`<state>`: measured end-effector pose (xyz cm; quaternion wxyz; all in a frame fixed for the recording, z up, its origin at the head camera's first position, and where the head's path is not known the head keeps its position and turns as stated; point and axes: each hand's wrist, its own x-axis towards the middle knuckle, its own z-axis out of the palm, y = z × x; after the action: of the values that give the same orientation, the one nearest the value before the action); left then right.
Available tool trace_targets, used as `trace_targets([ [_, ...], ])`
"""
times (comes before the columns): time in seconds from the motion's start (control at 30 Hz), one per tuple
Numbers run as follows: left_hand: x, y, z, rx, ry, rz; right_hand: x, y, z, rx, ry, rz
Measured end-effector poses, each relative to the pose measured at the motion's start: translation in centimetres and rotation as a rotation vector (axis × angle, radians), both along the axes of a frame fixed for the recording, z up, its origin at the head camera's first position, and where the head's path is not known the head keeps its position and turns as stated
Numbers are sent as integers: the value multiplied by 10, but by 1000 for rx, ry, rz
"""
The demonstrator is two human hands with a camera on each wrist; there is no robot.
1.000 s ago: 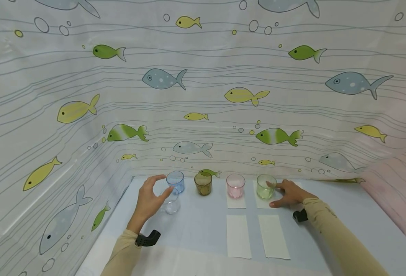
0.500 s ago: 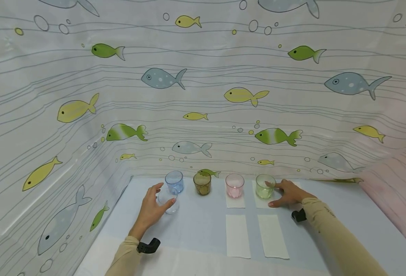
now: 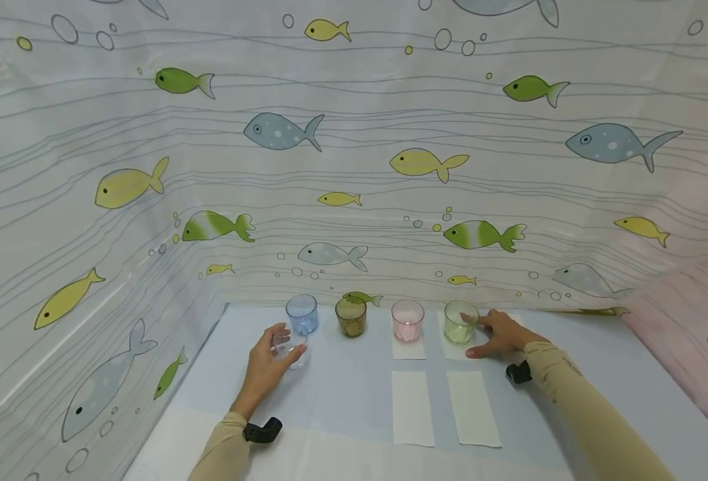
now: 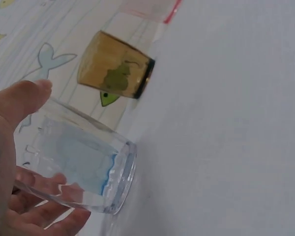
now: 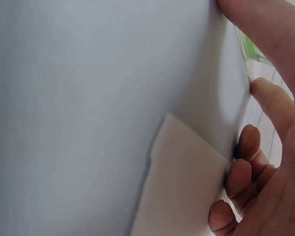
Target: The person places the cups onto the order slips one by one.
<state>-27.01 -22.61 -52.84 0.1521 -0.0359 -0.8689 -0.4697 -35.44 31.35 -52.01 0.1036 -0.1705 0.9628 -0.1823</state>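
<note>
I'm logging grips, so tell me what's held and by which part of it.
The left hand is around the clear glass, toward its rim; whether it grips cannot be told. The right hand, beside the green glass, appears to hold nothing.

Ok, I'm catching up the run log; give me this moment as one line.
left hand: around clear glass | right hand: at green glass, contact unclear | blue glass, brown glass, pink glass: upright

Room right of clear cup (image 4: pixel 83 155), blue cup (image 3: pixel 303 314) behind
</note>
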Motion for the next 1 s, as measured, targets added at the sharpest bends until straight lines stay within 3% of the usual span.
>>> trace_targets([
  [1.0,3,-1,-18,126,30,4,9,0,6,2,7,29],
])
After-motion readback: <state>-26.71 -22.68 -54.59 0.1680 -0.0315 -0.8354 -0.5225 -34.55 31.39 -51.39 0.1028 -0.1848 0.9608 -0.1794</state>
